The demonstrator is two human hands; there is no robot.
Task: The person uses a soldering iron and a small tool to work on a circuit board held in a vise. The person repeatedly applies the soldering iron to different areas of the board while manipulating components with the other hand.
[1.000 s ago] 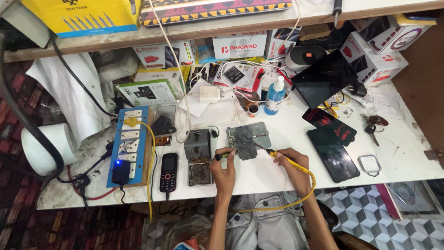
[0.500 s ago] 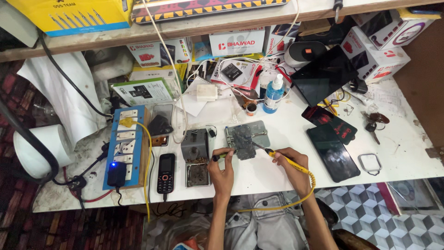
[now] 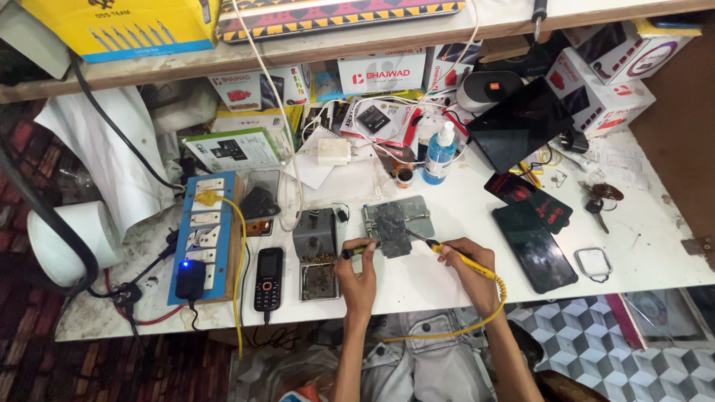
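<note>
hands [image 3: 417, 272] unmoved — soldering iron [image 3: 454, 257] still on board [image 3: 391, 227]

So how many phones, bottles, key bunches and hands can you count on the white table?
Phones: 3, a keypad phone, a big black phone, a dark phone with red marks
Bottles: 1, the blue bottle
Key bunches: 1, the keys
Hands: 2, left hand, right hand
Total: 7

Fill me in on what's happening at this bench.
A person sits at a cluttered white workbench. The right hand holds a yellow-handled soldering iron with its tip on a circuit board clamped in a metal holder. The left hand holds a small tool at the board's left edge. A keypad phone and a blue switchboard lie to the left.
</note>
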